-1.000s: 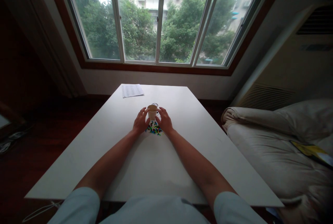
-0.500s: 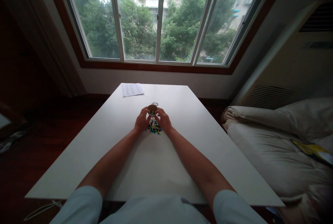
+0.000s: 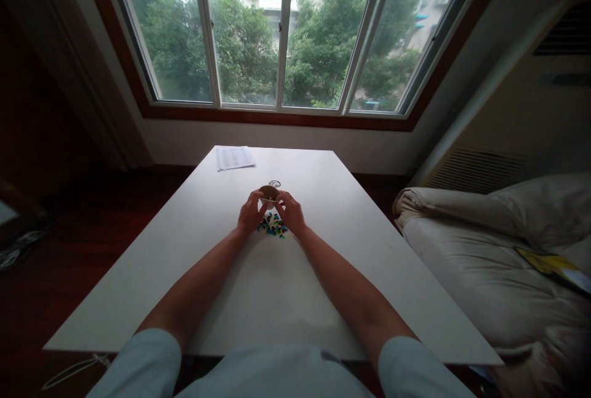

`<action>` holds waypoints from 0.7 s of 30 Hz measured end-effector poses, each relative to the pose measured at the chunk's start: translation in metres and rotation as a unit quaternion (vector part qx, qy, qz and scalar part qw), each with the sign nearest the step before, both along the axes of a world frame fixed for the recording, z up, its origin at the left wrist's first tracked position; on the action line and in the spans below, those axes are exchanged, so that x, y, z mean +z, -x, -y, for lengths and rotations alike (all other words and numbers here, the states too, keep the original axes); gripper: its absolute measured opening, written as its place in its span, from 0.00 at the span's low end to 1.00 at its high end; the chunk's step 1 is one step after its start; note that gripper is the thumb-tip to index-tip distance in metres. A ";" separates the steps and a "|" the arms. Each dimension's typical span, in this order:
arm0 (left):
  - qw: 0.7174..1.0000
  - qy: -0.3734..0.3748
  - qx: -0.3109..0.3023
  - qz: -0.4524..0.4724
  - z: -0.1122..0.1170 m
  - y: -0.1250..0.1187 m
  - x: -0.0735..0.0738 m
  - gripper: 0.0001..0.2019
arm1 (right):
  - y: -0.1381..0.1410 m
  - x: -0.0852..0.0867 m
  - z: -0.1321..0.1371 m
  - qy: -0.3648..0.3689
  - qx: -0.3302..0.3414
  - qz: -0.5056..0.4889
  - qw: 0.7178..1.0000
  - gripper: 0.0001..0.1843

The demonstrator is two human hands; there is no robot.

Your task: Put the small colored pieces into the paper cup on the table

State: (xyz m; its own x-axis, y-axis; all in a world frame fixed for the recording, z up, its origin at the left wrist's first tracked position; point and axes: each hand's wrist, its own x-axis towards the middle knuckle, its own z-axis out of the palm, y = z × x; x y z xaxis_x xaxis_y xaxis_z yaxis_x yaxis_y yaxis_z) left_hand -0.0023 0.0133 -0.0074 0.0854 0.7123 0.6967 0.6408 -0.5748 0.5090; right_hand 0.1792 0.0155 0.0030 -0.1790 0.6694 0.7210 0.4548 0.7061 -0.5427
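Between my two hands is a small brown paper cup (image 3: 269,190), its open mouth partly facing me. Some small coloured pieces show inside it. My left hand (image 3: 250,212) grips the cup's left side, fingers curled round it. On the right side my right hand (image 3: 290,210) holds it the same way. Just below the cup, a loose heap of small colourful pieces (image 3: 274,225), green, blue, red and dark, lies on the white table (image 3: 277,299). They are too small to name surely. Behind the cup sits a thin dark loop (image 3: 274,183), partly hidden.
Printed sheets of paper (image 3: 235,158) lie at the table's far left corner. A beige cushioned seat (image 3: 462,250) stands along the right side. A window (image 3: 281,34) is beyond the table. A white cable (image 3: 76,373) hangs near the front left edge.
The cup has tilted a little, so its mouth looks flatter and less of the inside shows. Both hands keep their hold in nearly the same place.
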 end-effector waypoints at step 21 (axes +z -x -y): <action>0.997 0.047 -0.027 0.062 -0.011 0.001 -0.008 0.23 | -0.002 -0.006 -0.009 0.018 -0.037 -0.006 0.999 0.14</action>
State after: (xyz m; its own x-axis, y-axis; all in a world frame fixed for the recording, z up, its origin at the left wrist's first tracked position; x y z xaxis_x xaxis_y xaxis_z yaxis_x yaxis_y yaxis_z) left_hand -0.0029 0.0245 -0.0155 0.0422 0.7717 0.6346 0.5386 -0.5525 0.6361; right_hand 0.1813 0.0247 -0.0029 -0.1186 0.7063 0.6979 0.4987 0.6502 -0.5732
